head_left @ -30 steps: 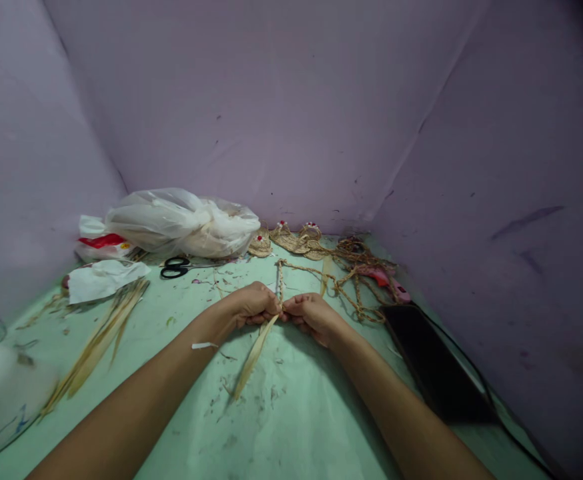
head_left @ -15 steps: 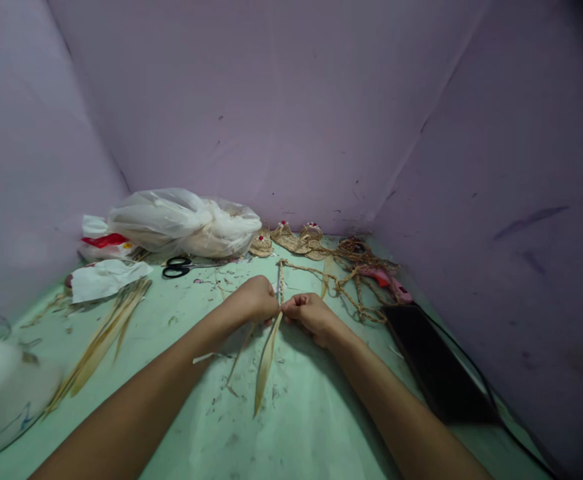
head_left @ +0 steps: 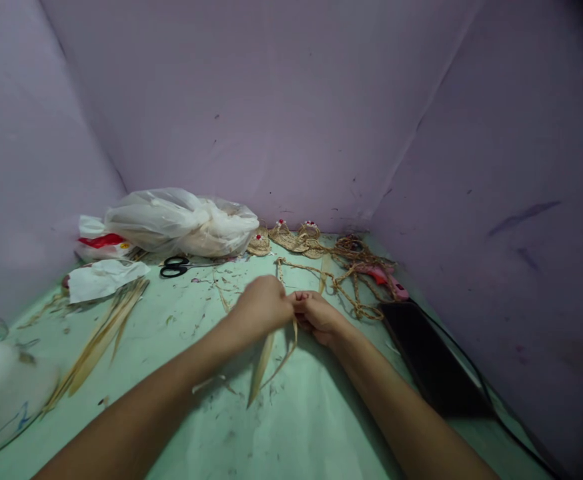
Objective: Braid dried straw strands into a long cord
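Left hand [head_left: 264, 305] blurred, fingertips hidden, can't tell its grip; right hand [head_left: 317, 317] fingers closed, apparently pinching fibre strips [head_left: 261, 371] at near end of braid [head_left: 280, 271], mid green surface [head_left: 321, 427]; step looks like plaiting; next crossing likely needs even tension.

"What lies left of the left hand [head_left: 264, 303]?"
"Scissors [head_left: 186, 265], the plastic bag [head_left: 171, 220] behind them, fibre strips [head_left: 96, 340] further left"
"And right of the right hand [head_left: 316, 317]?"
"A flat slab [head_left: 431, 360], braided cord [head_left: 351, 257] behind it"
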{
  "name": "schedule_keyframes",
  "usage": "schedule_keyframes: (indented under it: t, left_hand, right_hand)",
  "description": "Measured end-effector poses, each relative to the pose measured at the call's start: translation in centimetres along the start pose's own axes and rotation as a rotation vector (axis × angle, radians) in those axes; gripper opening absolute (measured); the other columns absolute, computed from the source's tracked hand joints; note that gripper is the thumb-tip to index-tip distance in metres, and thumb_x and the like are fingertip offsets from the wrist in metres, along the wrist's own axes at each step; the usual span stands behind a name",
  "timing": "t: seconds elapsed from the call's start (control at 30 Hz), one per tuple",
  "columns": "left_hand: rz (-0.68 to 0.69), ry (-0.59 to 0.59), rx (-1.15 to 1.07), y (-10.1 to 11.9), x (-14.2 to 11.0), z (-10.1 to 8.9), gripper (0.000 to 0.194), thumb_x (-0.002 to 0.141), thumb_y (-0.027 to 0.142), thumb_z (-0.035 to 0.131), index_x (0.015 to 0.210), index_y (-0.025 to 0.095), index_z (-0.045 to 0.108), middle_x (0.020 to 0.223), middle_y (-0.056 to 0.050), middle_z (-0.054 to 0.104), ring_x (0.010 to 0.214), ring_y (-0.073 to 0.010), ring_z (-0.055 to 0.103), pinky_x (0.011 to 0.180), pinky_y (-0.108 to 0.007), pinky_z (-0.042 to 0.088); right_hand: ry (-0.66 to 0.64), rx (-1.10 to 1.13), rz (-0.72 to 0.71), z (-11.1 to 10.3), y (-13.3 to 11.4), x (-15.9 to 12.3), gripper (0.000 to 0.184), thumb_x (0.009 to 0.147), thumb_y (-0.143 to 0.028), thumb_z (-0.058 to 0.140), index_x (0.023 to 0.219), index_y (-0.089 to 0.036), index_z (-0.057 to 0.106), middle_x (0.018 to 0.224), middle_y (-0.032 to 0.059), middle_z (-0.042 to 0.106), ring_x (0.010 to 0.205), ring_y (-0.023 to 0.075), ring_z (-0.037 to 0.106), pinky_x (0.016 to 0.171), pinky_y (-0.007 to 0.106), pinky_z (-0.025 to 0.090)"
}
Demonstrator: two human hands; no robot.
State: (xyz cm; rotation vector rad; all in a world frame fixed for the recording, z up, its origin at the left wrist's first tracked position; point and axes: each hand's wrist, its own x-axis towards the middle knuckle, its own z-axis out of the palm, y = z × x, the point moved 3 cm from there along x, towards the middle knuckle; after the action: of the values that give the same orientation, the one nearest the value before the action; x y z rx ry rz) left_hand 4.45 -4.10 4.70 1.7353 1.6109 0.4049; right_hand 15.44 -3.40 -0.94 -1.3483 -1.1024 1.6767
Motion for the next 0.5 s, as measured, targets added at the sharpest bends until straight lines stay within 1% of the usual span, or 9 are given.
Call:
schedule_keyframes:
  t: [0.03, 0.07, 0.1, 0.2, 0.23, 0.27, 0.33, 0.4, 0.5]
  left_hand:
    - [-0.028, 0.034, -0.026, -0.3, 0.6, -0.9, 0.015, 0.066, 0.024, 0.051, 0.068, 0.011, 0.06, 0.051, -0.004, 0.054, 0.047, -0.0122, 0.049, 0.044, -0.021, 0.03]
    - [-0.09, 0.016, -0.092, -0.8, 1.2, -1.4, 0.017, 0.068, 0.024, 0.05, 0.069, 0.011, 0.06, 0.048, -0.003, 0.052, 0.041, -0.0102, 0.044, 0.041, -0.021, 0.028]
    - [-0.146, -0.052, -0.187, -1.2, 1.6, -1.5, 0.017, 0.068, 0.023, 0.049, 0.069, 0.01, 0.059, 0.046, -0.002, 0.051, 0.037, -0.0086, 0.041, 0.038, -0.02, 0.027]
    - [-0.268, -0.378, -0.503, -2.0, 2.2, -0.3, 0.014, 0.068, 0.016, 0.046, 0.067, 0.008, 0.058, 0.048, -0.003, 0.054, 0.035, -0.0058, 0.039, 0.036, -0.017, 0.027]
    - [-0.288, -0.462, -0.577, -2.2, 2.3, 0.2, 0.013, 0.068, 0.014, 0.046, 0.066, 0.007, 0.057, 0.05, -0.004, 0.055, 0.035, -0.0052, 0.04, 0.035, -0.016, 0.027]
    - [-0.306, -0.511, -0.623, -2.3, 2.3, 0.7, 0.012, 0.068, 0.012, 0.046, 0.064, 0.007, 0.056, 0.051, -0.004, 0.055, 0.036, -0.0047, 0.041, 0.035, -0.016, 0.028]
    - [-0.314, -0.512, -0.648, -2.6, 2.4, 1.1, 0.009, 0.067, 0.01, 0.047, 0.063, 0.007, 0.055, 0.048, -0.002, 0.052, 0.035, -0.0041, 0.04, 0.034, -0.015, 0.027]
    - [-0.287, -0.442, -0.579, -2.8, 2.5, 1.0, 0.008, 0.065, 0.011, 0.049, 0.062, 0.008, 0.055, 0.042, 0.002, 0.045, 0.032, -0.0041, 0.037, 0.032, -0.015, 0.024]
    - [-0.254, -0.364, -0.385, -2.8, 2.4, 0.7, 0.007, 0.062, 0.012, 0.05, 0.058, 0.009, 0.055, 0.037, 0.003, 0.041, 0.03, -0.0047, 0.033, 0.031, -0.016, 0.021]
  right_hand:
    - [-0.024, 0.004, -0.001, 0.0, -0.1, 0.0, 0.003, 0.053, -0.013, 0.048, 0.051, -0.015, 0.049, 0.031, -0.0087, 0.029, 0.03, 0.0029, 0.014, 0.035, 0.021, 0.004]
    - [-0.044, 0.011, 0.001, 0.0, -0.1, -0.1, 0.004, 0.055, -0.014, 0.049, 0.052, -0.015, 0.049, 0.032, -0.0088, 0.029, 0.031, 0.0029, 0.013, 0.035, 0.021, 0.003]
    - [-0.06, 0.02, 0.001, 0.0, -0.2, -0.1, 0.004, 0.057, -0.015, 0.05, 0.052, -0.015, 0.049, 0.033, -0.0085, 0.03, 0.031, 0.0028, 0.013, 0.035, 0.021, 0.003]
    - [-0.086, 0.039, 0.008, 0.2, -0.5, -0.4, 0.007, 0.06, -0.017, 0.051, 0.054, -0.014, 0.049, 0.037, -0.0054, 0.041, 0.03, 0.0022, 0.017, 0.034, 0.02, 0.004]
    - [-0.09, 0.04, 0.007, 0.2, -0.5, -0.5, 0.007, 0.061, -0.017, 0.051, 0.055, -0.014, 0.049, 0.039, -0.004, 0.044, 0.03, 0.0021, 0.019, 0.034, 0.02, 0.005]
    - [-0.088, 0.035, 0.005, 0.2, -0.6, -0.5, 0.007, 0.061, -0.017, 0.051, 0.055, -0.013, 0.049, 0.04, -0.0029, 0.047, 0.031, 0.0021, 0.022, 0.034, 0.02, 0.006]
    - [-0.067, 0.011, -0.004, 0.2, -0.6, -0.4, 0.006, 0.061, -0.017, 0.052, 0.057, -0.013, 0.05, 0.041, -0.0031, 0.048, 0.031, 0.0023, 0.024, 0.034, 0.019, 0.008]
    - [-0.052, -0.044, -0.029, 0.1, -0.4, -0.2, 0.006, 0.061, -0.017, 0.053, 0.057, -0.014, 0.05, 0.041, -0.0048, 0.045, 0.031, 0.0023, 0.024, 0.034, 0.019, 0.01]
    - [-0.055, -0.177, -0.134, 0.1, -0.3, 0.2, 0.006, 0.062, -0.015, 0.053, 0.056, -0.014, 0.051, 0.045, -0.0031, 0.049, 0.038, 0.004, 0.036, 0.039, 0.017, 0.024]
